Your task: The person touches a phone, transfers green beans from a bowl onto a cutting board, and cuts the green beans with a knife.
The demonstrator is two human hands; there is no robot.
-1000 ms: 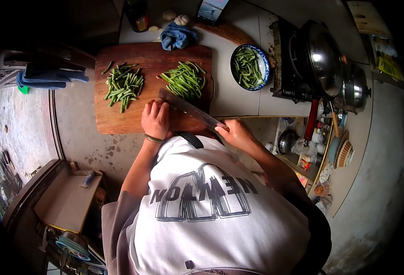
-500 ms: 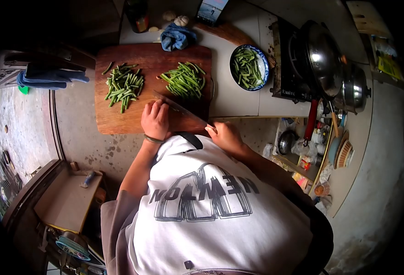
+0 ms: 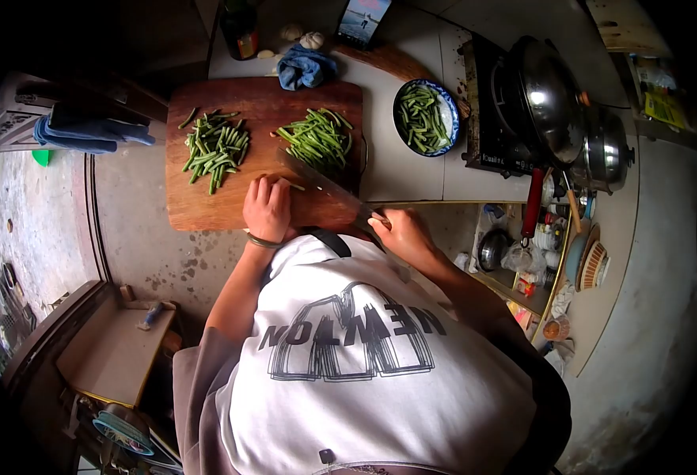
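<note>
My right hand (image 3: 405, 237) is wrapped round the handle of a kitchen knife (image 3: 324, 188), whose broad blade points up and left over the wooden cutting board (image 3: 194, 207). At the board's near edge, my left hand (image 3: 267, 207) has its fingers curled down. A short end of a green bean (image 3: 296, 187) sticks out beside those fingertips, near the blade; the rest is hidden. On the board's left lies a pile of cut green beans (image 3: 215, 150). Longer green beans (image 3: 317, 138) are heaped on the right, just beyond the knife tip.
Right of the board stands a blue-rimmed bowl (image 3: 426, 117) with cut beans, then a stove (image 3: 491, 119) bearing a lidded wok (image 3: 550, 99). A blue cloth (image 3: 305, 66), garlic (image 3: 312, 39) and a dark bottle (image 3: 239, 32) sit behind the board.
My right hand has shifted slightly right with the knife, and its blade has moved a little away from my left fingers. The bean end now shows beside them. Both piles look unchanged.
</note>
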